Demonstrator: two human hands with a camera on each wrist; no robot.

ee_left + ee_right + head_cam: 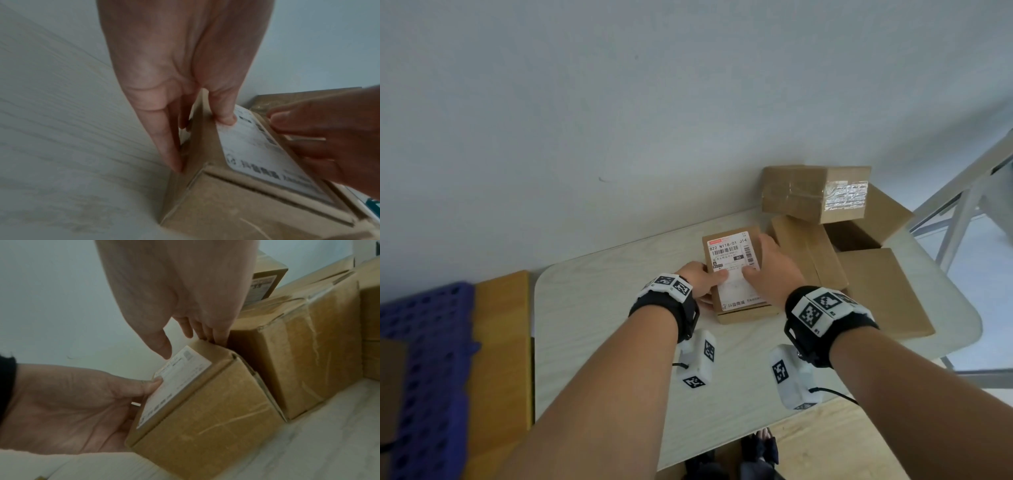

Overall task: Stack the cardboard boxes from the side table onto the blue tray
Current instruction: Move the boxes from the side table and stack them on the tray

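A small cardboard box with a white shipping label (734,274) sits on the pale side table (602,325), left of a cluster of other boxes. My left hand (703,282) grips its left side, thumb on the label (226,120) and fingers (170,146) down the side wall. My right hand (770,270) grips the right side: its thumb (164,347) is at the label and its fingers (220,335) reach into the gap beside the neighbouring box (308,353). The blue perforated tray (428,359) lies at the far left, lower than the table.
Right of the held box lie a flat box (808,253) and a larger one (883,294), with a taped box (815,192) stacked on top behind. A wooden surface (500,342) separates tray and table. A wall stands close behind; a white frame (959,219) rises at right.
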